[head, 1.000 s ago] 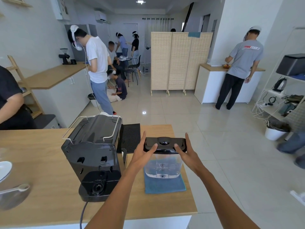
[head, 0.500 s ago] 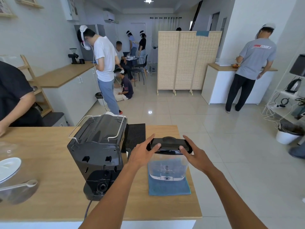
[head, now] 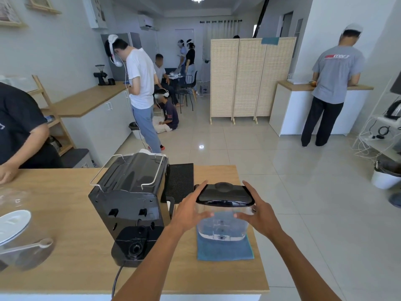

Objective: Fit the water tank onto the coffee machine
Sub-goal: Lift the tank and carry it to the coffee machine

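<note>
A clear water tank (head: 223, 227) with a black lid (head: 225, 195) stands over a blue cloth (head: 224, 249) near the table's right end. My left hand (head: 191, 210) holds its left side and my right hand (head: 259, 213) holds its right side, thumbs across the clear front wall. The tank's base looks just above or on the cloth; I cannot tell which. The black coffee machine (head: 130, 198) stands to the left with its back toward me, the round tank socket (head: 135, 248) low at its rear.
A black drip mat (head: 180, 182) lies behind the tank. A power cord (head: 116, 281) runs off the table's front edge. A glass jar with a white lid and scoop (head: 19, 237) stands at left. Another person's hand (head: 6, 174) rests on the wooden table (head: 65, 213).
Both hands have closed in from the lid's ends onto the tank's sides, thumbs now on the clear wall. The tank has risen slightly and tilted.
</note>
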Demonstrator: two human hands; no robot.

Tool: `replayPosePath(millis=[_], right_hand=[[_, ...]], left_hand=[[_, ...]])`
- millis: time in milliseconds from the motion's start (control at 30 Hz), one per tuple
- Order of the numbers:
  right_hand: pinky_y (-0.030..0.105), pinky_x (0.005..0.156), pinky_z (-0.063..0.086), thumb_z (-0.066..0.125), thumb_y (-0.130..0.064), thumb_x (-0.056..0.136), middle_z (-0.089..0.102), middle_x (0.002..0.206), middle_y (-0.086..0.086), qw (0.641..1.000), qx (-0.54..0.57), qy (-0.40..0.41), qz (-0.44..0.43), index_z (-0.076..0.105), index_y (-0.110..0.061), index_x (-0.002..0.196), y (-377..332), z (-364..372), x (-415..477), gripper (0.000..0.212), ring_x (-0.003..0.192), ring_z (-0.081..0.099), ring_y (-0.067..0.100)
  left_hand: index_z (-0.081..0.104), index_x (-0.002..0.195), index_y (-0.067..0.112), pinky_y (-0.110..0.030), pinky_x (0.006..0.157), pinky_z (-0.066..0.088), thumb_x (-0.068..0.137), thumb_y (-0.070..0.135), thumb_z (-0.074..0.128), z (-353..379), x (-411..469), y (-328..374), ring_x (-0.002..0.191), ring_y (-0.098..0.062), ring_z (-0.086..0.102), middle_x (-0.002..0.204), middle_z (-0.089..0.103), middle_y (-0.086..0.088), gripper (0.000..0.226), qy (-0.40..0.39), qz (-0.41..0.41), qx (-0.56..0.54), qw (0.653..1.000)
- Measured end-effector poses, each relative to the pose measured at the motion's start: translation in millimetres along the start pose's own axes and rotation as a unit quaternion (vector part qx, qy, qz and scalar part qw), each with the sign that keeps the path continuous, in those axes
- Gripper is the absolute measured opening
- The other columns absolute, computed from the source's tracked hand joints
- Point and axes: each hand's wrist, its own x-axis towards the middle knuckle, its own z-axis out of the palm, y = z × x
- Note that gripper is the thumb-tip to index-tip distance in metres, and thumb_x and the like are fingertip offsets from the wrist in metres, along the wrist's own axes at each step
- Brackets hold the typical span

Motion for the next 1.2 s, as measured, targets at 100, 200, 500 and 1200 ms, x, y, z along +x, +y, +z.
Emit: replayPosePath(millis=[100, 200, 500, 1200], right_hand=[[0.021, 0.077, 0.058, 0.08, -0.057, 0.069, 0.059, 0.121, -0.031, 1.0, 0.0, 0.015, -0.014, 0.022, -0.051, 0.152, 0.8, 1.4, -4.5, 0.102, 0.097, 0.068, 0.025], [0.034, 0.072, 0.06, 0.074, -0.069, 0.067, 0.067, 0.12, -0.015, 0.999, -0.014, 0.02, -0.022, 0.021, -0.05, 0.154, -4.0, 1.7, -12.5, 0.103, 0.085, 0.067, 0.03], [0.044, 0.078, 0.062, 0.073, -0.066, 0.07, 0.071, 0.116, -0.002, 0.996, -0.022, 0.043, -0.072, 0.023, -0.053, 0.152, -58.0, 2.0, -42.6, 0.097, 0.088, 0.068, 0.037], [0.048, 0.091, 0.055, 0.079, -0.051, 0.073, 0.067, 0.116, 0.015, 0.992, 0.065, 0.056, -0.094, 0.029, -0.05, 0.152, -223.6, 136.8, -53.5, 0.093, 0.107, 0.062, 0.034]], left_hand=[[0.014, 0.148, 0.066, -0.044, 0.093, 0.056, 0.077, 0.053, 0.082, 1.5, -9.6, 1.2, 0.109, -0.027, 0.062, 0.157, 0.045, 0.003, 0.099, 0.017, 0.01, -0.018, 1.0], [0.014, 0.152, 0.062, -0.054, 0.103, 0.05, 0.079, 0.064, 0.075, 2.0, -26.1, 1.1, 0.128, -0.03, 0.057, 0.161, 0.039, 0.011, 0.095, 0.039, 0.036, -0.011, 0.999], [0.033, 0.152, 0.05, -0.057, 0.096, 0.05, 0.081, 0.042, 0.082, -33.9, -76.4, 15.9, 0.116, -0.045, 0.054, 0.152, 0.045, 0.026, 0.086, 0.119, 0.069, -0.05, 0.989], [0.032, 0.153, 0.05, 0.002, 0.1, 0.032, 0.077, 0.046, 0.079, -190.6, -177.9, -55.1, 0.147, -0.002, 0.037, 0.156, 0.044, 0.024, 0.09, 0.203, 0.038, -0.084, 0.975]])
